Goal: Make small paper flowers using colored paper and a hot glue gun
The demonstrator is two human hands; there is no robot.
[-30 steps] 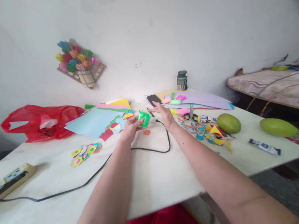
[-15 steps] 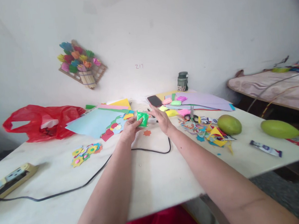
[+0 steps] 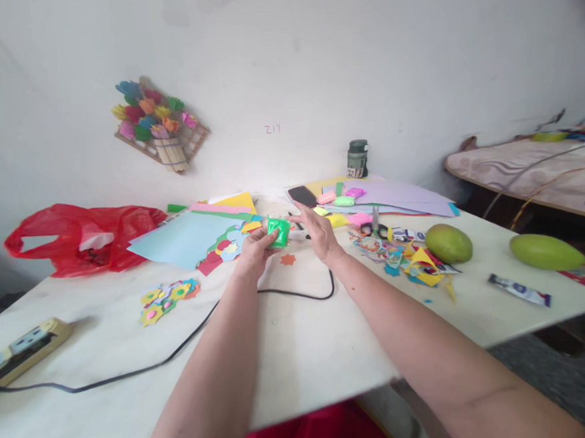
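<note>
White table fills most of the lower frame; red plastic bag at left. Both forearms run in from the bottom edge, converging mid-frame, wrists above the table. Right hand: fingers fairly straight, angled up-left toward the packet; its underside is hidden, so can't tell if it grips anything. Left hand: closed on the packet's left side, thumb across the near face. Green packet: frame centre, off the table. Looks light, soft, shiny; likely squashes and slips a bit. Best hold: broad pinch at an edge. Smallest: orange paper cutout, just below it.
</note>
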